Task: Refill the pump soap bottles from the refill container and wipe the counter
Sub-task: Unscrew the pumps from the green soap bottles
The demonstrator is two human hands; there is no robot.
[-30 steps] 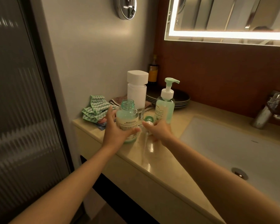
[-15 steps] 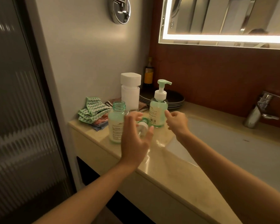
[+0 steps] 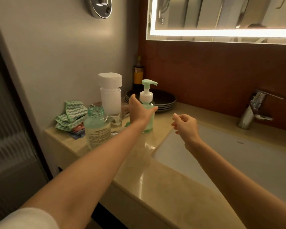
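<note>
Head view, the only one. The left hand (image 3: 139, 111) is wrapped round the body of the pump bottle (image 3: 149, 119), with the thumb across the front and the fingers round the far side. The bottle is stood upright on the counter (image 3: 163, 187), pump head in place, just in front of a stack of dark plates (image 3: 165, 100). The right hand (image 3: 186, 124) is held in the air near the sink (image 3: 238, 154), fingers loosely curled, nothing gripped.

An uncapped bottle (image 3: 97, 128), well filled with pale green liquid, is stood near the counter's front edge, just beside a white capped container (image 3: 111, 96). Which of these is the refill container cannot be told. Green zigzag cloths (image 3: 71, 114) are piled at the wall end, not touched by either hand.

Progress is judged early to middle: one bottle is opened, the pump bottle is not yet unscrewed, nothing is being poured, and wiping is not begun.
</note>
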